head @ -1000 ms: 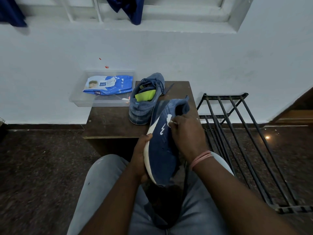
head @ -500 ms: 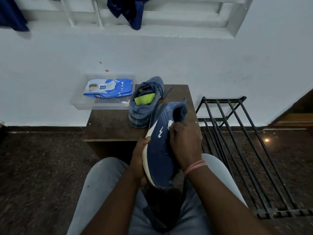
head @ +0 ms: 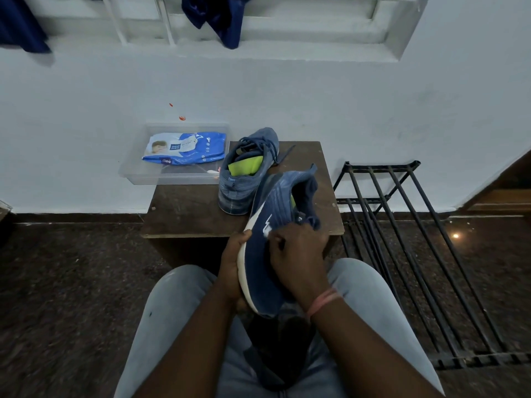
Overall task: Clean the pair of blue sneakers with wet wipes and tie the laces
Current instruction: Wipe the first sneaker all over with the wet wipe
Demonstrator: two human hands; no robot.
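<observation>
Single head-worn view looks forward and down, close over the lap, facing the wall (head: pixel 316 110).

A white plastered wall (head: pixel 316 104) meets a dark speckled stone floor (head: pixel 66 297) along a dark skirting band. High on the wall runs a recessed white window ledge (head: pixel 301 38) draped with dark blue cloth (head: pixel 218 18). A worn brown wooden table (head: pixel 189 208) stands against the wall, with a black metal rack (head: pixel 416 254) beside it.
</observation>
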